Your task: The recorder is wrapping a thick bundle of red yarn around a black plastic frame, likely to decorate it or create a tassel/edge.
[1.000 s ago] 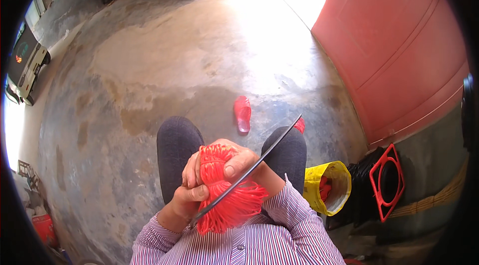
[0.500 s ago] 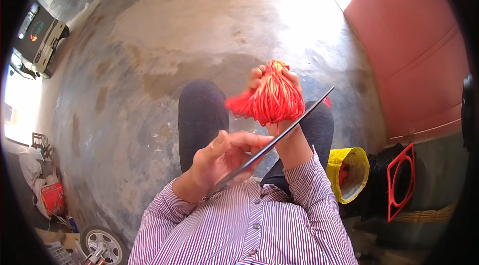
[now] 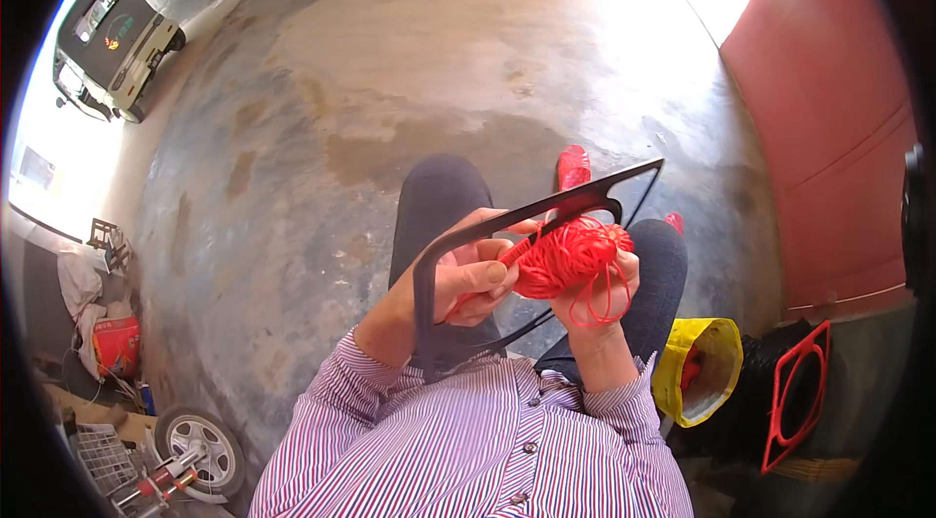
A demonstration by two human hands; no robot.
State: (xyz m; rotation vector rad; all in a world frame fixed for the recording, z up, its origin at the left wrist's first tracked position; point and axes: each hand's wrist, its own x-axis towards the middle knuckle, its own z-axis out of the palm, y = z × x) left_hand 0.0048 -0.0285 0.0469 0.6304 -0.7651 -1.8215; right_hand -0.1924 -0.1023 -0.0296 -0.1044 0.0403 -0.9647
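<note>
A bundle of glossy red cord sits in my right hand, whose fingers are wrapped round it from the right and below. Several loose loops hang over that palm. My left hand meets the bundle's left side, thumb and fingers pinched on strands of the cord. A flat black frame with an open middle lies tilted across both hands, its upper bar passing over my left fingers and along the bundle's top. How firmly the left hand bears the frame is hidden.
By my right knee stands a yellow bag with red stuff inside. Beside it a red frame leans on black material. A wheel and a red box are at the left. A vehicle is parked far left.
The black frame has turned from nearly edge-on to show its opening. The cord bundle has come lower and tipped over, and my left fingers have moved onto its strands.
</note>
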